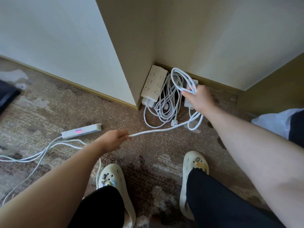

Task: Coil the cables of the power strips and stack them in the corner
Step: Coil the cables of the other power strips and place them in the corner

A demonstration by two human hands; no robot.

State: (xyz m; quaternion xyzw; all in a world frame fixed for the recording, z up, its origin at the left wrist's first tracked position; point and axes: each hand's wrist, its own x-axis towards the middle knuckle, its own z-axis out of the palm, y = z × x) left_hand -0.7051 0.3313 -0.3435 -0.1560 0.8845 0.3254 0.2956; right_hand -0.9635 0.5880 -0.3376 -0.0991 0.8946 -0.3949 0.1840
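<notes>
While the right hand (199,97) grips a bundle of white cable loops (182,79) at the far corner, fingers curled round them, the left hand (115,140) pinches the trailing cable (158,129) nearer; feeding slack evenly and keeping each loop the same size would likely give a tidy coil; three power strips show: a beige strip (154,83) in the corner, one under the right hand (188,101), one with a lit switch (81,131) left on the carpet (49,112).
</notes>
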